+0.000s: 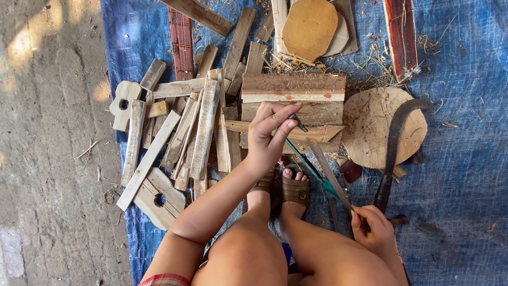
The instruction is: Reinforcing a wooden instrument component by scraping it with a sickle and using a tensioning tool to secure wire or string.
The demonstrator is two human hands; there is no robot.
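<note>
Here the left hand (269, 136) pinches a saw (317, 170); right hand (373, 229) grips its handle.

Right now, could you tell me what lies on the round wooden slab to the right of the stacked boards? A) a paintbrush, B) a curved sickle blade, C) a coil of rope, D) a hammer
B: a dark curved sickle lies across the round wooden slab, its handle pointing down toward the right hand, with no hammer, rope or brush on it.
</note>
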